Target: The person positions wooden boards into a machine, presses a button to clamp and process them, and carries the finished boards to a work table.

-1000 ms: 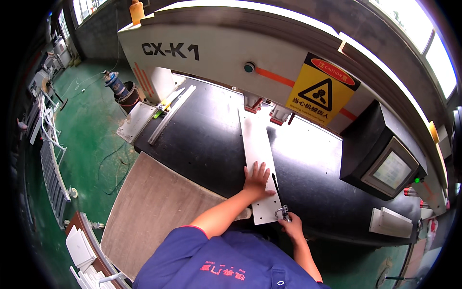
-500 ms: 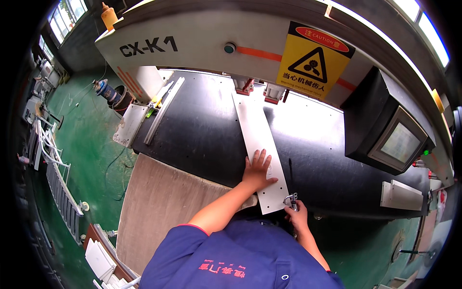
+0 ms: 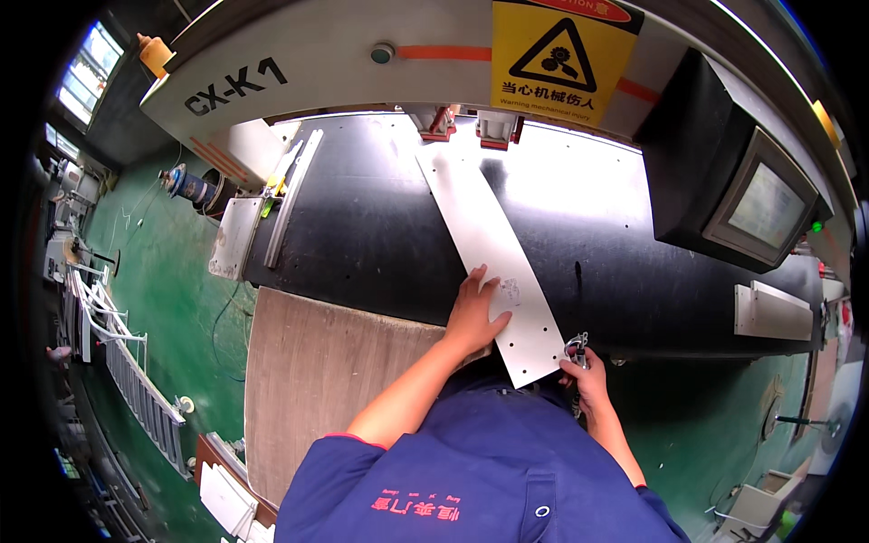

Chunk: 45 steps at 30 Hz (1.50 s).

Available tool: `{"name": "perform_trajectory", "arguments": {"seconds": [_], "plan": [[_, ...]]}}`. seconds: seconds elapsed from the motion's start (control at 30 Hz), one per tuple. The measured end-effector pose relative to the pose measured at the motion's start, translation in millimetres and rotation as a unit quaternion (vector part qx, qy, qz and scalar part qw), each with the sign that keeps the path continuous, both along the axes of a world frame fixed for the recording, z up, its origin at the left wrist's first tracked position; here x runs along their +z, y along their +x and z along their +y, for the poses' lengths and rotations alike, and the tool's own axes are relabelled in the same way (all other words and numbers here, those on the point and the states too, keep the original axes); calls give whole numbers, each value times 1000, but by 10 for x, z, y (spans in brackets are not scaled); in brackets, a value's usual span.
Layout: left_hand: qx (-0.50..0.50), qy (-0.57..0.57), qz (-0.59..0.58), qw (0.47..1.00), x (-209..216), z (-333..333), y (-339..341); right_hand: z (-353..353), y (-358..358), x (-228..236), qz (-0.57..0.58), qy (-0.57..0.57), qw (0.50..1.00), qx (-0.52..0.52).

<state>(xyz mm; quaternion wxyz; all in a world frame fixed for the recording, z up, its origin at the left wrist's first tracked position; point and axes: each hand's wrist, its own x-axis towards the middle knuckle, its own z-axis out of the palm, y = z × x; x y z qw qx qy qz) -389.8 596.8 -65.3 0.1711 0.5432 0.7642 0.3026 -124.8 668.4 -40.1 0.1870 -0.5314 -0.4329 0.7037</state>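
A long white panel (image 3: 484,237) with small dark holes and a faint marking lies slanted on a black machine table (image 3: 362,226). Its near end juts past the front edge. My left hand (image 3: 472,317) rests at the panel's left edge, its fingertips on the surface and its thumb apart from the fingers. By the near right corner, the fingers of my right hand (image 3: 588,380) close around a small shiny metal clamp-like piece (image 3: 576,346); its exact kind is too small to tell. The far end of the panel lies below two red-and-grey machine heads (image 3: 496,131).
A machine beam (image 3: 326,63) with a yellow warning sign (image 3: 561,68) spans above the table. A boxed screen (image 3: 760,204) hangs at right, above short white pieces (image 3: 774,310). A metal rail (image 3: 294,199) lies at left. A wooden board (image 3: 335,398) adjoins the table's front.
My left hand has slid from the middle of the panel's surface to its left edge. My right hand stays at the metal piece. The whole view has shifted and turned slightly.
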Motion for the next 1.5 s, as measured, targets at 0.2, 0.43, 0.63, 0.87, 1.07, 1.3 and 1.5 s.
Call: {"name": "perform_trajectory", "arguments": {"seconds": [0.2, 0.43, 0.63, 0.87, 1.07, 1.3, 1.5], "plan": [[171, 53, -113, 977, -63, -67, 53, 62, 39, 206, 32, 7, 999, -9], [236, 22, -613, 754, 100, 47, -126, 124, 33, 384, 46, 26, 998, -23], [179, 0, -615, 768, 81, 56, -116, 125, 57, 372, 64, 38, 997, -23], [211, 31, -615, 759, 230, -12, -25, 125, 54, 359, 67, 44, 996, -33], [222, 3, -631, 743, 250, -203, 76, 284, 7, 282, 52, 76, 993, -70], [244, 1, -673, 698, 272, -314, 84, 437, -43, 349, 67, 81, 992, -68], [247, 21, -691, 679, 343, -287, 62, 521, -124, 506, 75, 98, 990, -71]]}}
